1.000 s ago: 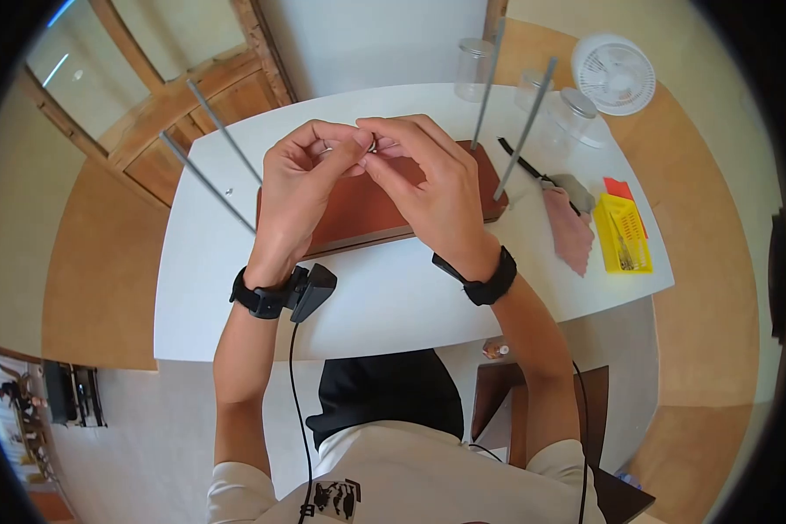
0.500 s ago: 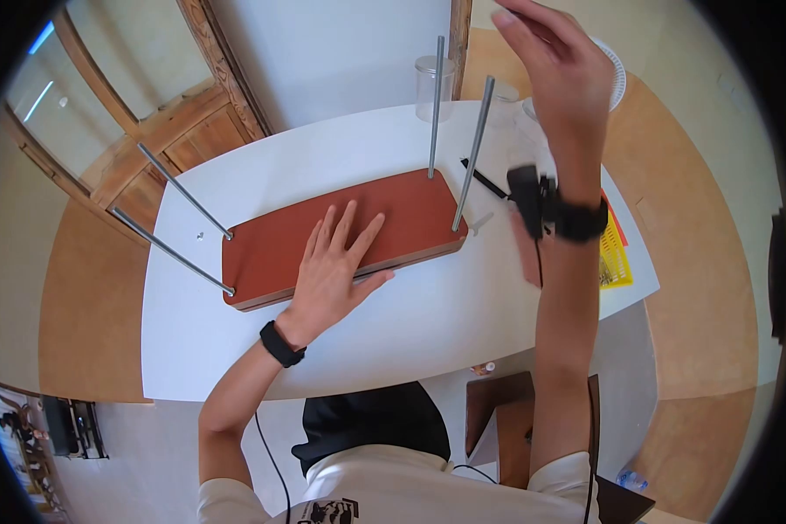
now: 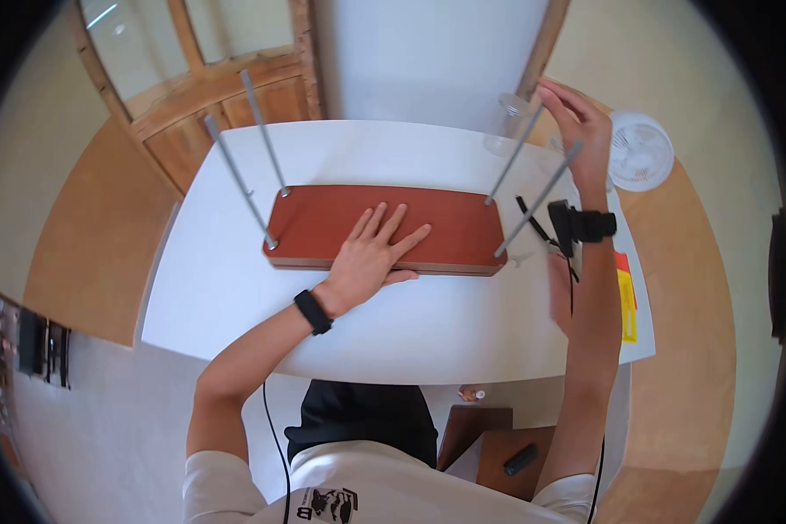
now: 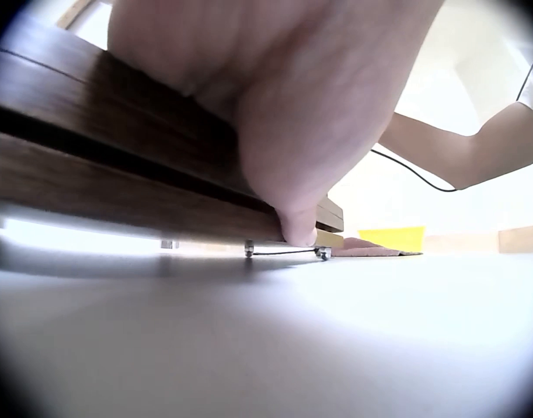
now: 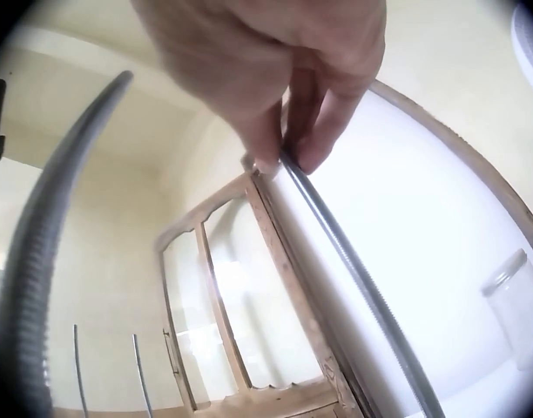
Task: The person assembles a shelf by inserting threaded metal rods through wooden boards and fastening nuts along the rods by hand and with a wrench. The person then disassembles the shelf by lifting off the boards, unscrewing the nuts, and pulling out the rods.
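The left hand point(image 3: 362, 262) lies flat, fingers spread, on a smooth reddish-brown slab point(image 3: 323, 218) with wood-grained sides, set on the white table point(image 3: 393, 336). The right hand point(image 3: 587, 131) pinches the top of a slender, threaded metal rod point(image 3: 513, 155) at the slab's far right corner.

To my right, a pink cloth point(image 3: 560, 293) and yellow tray point(image 3: 627, 312) lie on the white surface point(image 3: 393, 336); farther off I see a clear jar point(image 3: 503, 133) and a white fan point(image 3: 642, 157).
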{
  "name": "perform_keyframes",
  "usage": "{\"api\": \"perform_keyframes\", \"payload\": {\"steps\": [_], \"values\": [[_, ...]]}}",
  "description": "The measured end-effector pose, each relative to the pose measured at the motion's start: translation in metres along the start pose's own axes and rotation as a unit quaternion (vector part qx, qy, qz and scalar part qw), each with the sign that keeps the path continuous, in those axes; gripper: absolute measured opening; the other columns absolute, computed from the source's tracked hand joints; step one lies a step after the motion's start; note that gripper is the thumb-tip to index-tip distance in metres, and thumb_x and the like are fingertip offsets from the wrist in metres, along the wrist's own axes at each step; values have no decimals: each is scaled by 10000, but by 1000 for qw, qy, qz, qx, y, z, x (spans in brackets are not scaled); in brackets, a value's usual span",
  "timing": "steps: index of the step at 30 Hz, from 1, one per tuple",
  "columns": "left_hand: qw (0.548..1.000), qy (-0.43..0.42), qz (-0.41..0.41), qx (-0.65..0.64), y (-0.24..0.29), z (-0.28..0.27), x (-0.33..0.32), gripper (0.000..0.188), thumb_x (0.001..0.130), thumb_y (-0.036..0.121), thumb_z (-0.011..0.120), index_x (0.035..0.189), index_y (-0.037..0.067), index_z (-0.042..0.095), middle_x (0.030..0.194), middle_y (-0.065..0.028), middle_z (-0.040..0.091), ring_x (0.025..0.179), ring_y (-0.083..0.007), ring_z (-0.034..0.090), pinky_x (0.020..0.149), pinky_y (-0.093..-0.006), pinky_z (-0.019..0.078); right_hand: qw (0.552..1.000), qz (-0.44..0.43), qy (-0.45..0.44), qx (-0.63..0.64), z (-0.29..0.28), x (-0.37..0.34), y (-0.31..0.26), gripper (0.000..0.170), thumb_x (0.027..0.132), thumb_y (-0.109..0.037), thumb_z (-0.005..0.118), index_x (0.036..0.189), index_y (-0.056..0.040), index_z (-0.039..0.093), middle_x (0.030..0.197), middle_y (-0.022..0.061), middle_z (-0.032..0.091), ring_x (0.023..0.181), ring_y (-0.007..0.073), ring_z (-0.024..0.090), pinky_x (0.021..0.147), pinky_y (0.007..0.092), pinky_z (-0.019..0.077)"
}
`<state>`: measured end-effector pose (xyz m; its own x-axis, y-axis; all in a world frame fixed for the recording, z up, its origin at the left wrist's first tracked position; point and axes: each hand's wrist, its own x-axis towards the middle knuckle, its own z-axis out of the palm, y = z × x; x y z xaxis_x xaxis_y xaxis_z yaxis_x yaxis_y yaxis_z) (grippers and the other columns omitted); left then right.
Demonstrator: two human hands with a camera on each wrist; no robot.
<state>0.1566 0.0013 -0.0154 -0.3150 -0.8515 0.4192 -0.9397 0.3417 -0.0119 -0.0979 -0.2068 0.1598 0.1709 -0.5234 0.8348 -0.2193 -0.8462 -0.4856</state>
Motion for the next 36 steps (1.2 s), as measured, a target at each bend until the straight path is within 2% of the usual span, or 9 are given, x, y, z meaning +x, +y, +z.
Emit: {"api": "perform_keyframes", "payload": {"steps": [3,7,9,16,19,22,24,29,36], "values": [[1000,10,3,2,-5,8,-5,785,923,609,605,1598,280,374,1595,-222,397,1443,-472,392,1222,-519,305,998,31,-9,-51,5,0,-3,245,946,-194,757,1117,-22,782,1047,87,778,955,126,707,885,251,532],[1000,24,-11,8,-6,15,-7,784,932,628,587,1601,285,364,1598,-228,392,1455,-468,380,1229,-521,288,998,29,0,-57,11,-4,-10,261,972,-202,734,1142,-7,767,1044,93,775,964,132,706,896,263,531],[1000,25,-14,10,-4,17,-10,814,928,675,563,1607,278,353,1597,-253,382,1465,-471,363,1235,-527,268,998,30,28,-41,16,-10,-9,272,1007,-202,694,1173,7,747,1036,92,771,977,143,705,906,277,531],[997,15,-72,-3,6,16,-9,847,933,763,462,1596,241,392,1591,-307,355,1489,-491,308,1245,-555,200,997,41,-21,68,22,-4,8,269,1070,-167,586,1224,32,681,1086,94,734,1015,155,684,951,290,540],[995,22,-92,-16,9,22,-8,834,951,762,422,1584,219,419,1590,-318,346,1490,-503,298,1244,-572,182,982,99,-30,156,22,0,14,269,1076,-174,578,1218,40,657,1007,84,705,968,144,678,946,283,548],[994,28,-103,-20,13,22,-7,825,964,751,404,1581,205,423,1586,-325,348,1487,-511,298,1244,-584,164,986,121,-34,112,23,-1,7,276,1073,-180,586,1219,42,660,1012,87,705,960,143,681,945,288,557],[994,34,-104,-24,13,21,-7,827,968,749,396,1580,194,425,1582,-332,348,1484,-514,300,1243,-587,163,986,129,-25,105,24,-1,-3,295,1064,-197,605,1221,47,658,1043,101,716,975,158,694,951,299,565],[993,30,-110,-27,15,21,-3,819,982,738,377,1564,166,449,1561,-354,363,1472,-519,317,1231,-596,184,974,135,-12,182,28,-7,-15,324,1066,-221,600,1240,48,648,1199,168,705,1095,207,688,995,320,550],[996,47,-65,-44,5,17,2,813,981,724,410,1528,129,492,1504,-371,418,1419,-524,376,1213,-595,229,977,114,0,181,27,-7,4,342,1073,-225,582,1278,46,620,1189,176,704,1070,223,688,989,338,551]]}}
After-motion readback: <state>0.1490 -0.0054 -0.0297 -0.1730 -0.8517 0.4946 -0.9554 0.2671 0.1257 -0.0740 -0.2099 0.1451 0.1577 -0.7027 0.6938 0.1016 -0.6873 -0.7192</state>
